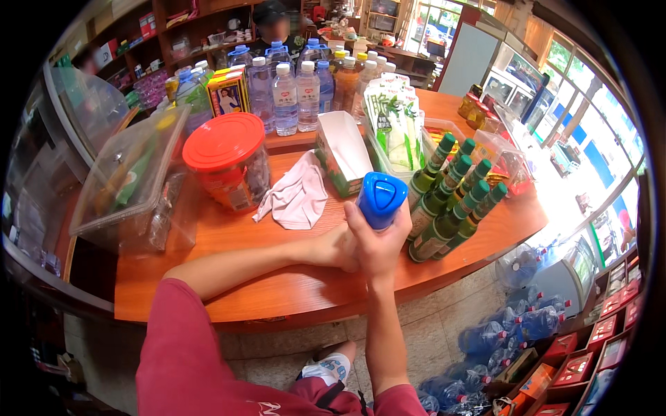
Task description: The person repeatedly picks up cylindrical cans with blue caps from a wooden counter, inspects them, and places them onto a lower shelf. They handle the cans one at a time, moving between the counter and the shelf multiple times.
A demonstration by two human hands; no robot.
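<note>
My right hand (pixel 382 242) grips a container with a blue, rounded-triangular cap (pixel 383 196), held upright over the wooden counter. My left hand (pixel 342 247) is low behind my right hand, close to the container's lower part; its fingers are hidden, so I cannot tell what it touches. Just right of my hands stand several green glass bottles (pixel 442 223) with green foil necks. Beyond them on the left, a crumpled pale pink cloth (pixel 299 195) lies beside an open white-and-green carton (pixel 343 151).
A red-lidded plastic tub (pixel 226 166) and a clear lidded bin (pixel 132 177) stand left on the wooden counter (pixel 250 286). Packaged food (pixel 393 125) fills a tray behind. Water bottles (pixel 286 101) line the back, with a person (pixel 270 26) beyond. Large water jugs (pixel 484 338) sit on the floor.
</note>
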